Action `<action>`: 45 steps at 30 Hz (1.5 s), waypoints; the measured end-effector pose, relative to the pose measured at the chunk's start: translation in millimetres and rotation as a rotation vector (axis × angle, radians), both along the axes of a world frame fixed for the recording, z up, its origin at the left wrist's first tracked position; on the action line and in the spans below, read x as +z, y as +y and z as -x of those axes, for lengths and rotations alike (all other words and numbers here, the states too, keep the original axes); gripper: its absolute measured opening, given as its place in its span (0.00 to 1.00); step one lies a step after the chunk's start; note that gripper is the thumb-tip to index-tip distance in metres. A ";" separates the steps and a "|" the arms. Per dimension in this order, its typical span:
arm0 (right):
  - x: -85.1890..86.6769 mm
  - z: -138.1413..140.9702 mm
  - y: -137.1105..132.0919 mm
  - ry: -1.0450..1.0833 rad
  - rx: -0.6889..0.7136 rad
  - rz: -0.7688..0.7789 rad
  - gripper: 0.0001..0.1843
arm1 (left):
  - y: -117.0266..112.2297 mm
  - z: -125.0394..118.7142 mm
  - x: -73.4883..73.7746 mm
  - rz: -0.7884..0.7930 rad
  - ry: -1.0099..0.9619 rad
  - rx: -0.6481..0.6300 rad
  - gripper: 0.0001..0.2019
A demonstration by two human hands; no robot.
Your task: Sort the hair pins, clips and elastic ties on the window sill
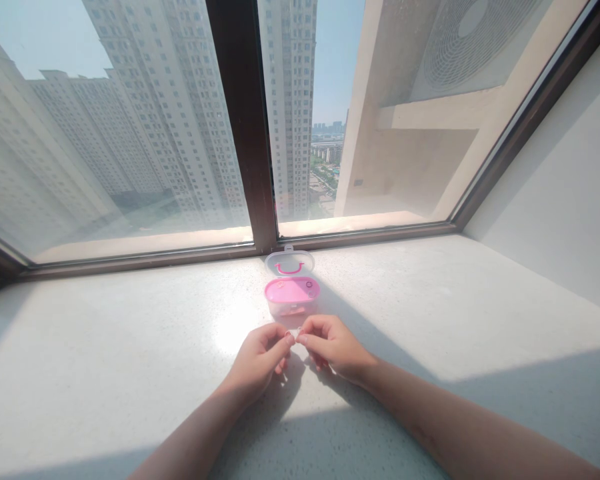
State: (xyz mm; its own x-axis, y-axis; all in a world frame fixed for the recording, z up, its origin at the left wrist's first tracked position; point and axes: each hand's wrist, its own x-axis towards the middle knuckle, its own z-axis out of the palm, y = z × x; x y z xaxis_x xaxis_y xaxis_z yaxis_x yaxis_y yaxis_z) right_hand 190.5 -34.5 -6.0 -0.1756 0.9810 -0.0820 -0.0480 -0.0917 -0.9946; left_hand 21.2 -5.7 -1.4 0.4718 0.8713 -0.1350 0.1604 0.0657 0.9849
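Observation:
My left hand [266, 355] and my right hand [336, 347] meet just in front of a small clear box. Each pinches between thumb and forefinger. A tiny, thin loop-like piece shows at the fingertips, too small to name. The box [293, 309] is oval with a pink tray [291, 291] set in its top. On the tray lie several tiny rings, a dark one [309, 285] clearest at the right. Something pink or red shows through the front wall. Its clear lid [294, 256] stands raised at the back, with a pink handle [290, 269].
The box stands on a pale speckled windowsill [130, 353], close to the brown window frame [260, 133]. A white wall [555, 187] bounds the right side. Bright sunlight and shadow bands cross the sill. High-rise buildings and an outdoor fan unit show through the glass.

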 end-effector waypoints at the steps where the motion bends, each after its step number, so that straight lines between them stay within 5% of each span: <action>1: 0.1 0.0 0.1 -0.002 0.000 0.000 0.11 | -0.2 0.0 0.2 0.001 -0.002 -0.001 0.16; 45: 0.3 0.5 0.2 -0.004 0.000 0.010 0.10 | -0.3 0.7 -1.0 -0.006 0.001 -0.005 0.15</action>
State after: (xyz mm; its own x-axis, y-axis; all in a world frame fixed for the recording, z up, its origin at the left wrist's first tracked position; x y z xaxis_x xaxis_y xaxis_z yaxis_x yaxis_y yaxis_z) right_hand 190.0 -34.3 -5.7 -0.1751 0.9802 -0.0923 -0.0442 -0.1015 -0.9939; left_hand 20.5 -6.0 -2.4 0.4759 0.8698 -0.1301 0.1621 0.0587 0.9850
